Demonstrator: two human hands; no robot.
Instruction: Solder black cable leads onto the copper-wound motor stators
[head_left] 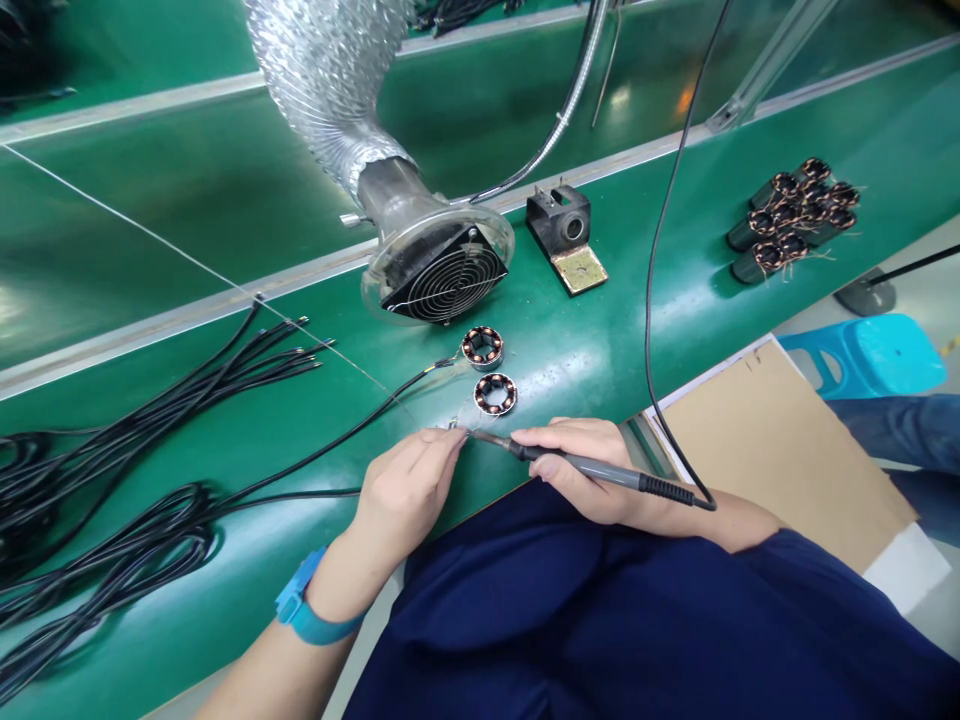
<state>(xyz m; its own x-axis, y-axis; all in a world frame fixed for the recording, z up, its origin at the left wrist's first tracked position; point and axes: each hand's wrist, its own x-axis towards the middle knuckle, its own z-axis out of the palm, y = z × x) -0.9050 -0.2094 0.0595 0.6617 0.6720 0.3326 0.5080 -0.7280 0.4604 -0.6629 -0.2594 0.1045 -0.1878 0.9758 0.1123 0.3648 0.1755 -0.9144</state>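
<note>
My right hand [589,468] is closed around the grey handle of a soldering iron [611,473], whose tip points left to my left fingertips. Pinched in my left hand [411,488] is a black cable [322,493], with thin wires at the fingertips. Just beyond the tip lies a motor stator [496,395], a ring with copper windings; fine wires run from it toward my left fingers. Behind it sits a second stator [482,347], with another black cable [375,412] running up to its wires. The exact joint at the iron's tip is too small to make out.
A fume extractor fan [450,280] on a silver duct hangs over the green bench [300,540]. Behind stands a soldering iron stand [562,230] with a sponge. Bundled black cables [135,560] lie left; several stators [795,215] stand right, beyond a cardboard sheet [795,440] and blue stool [885,355].
</note>
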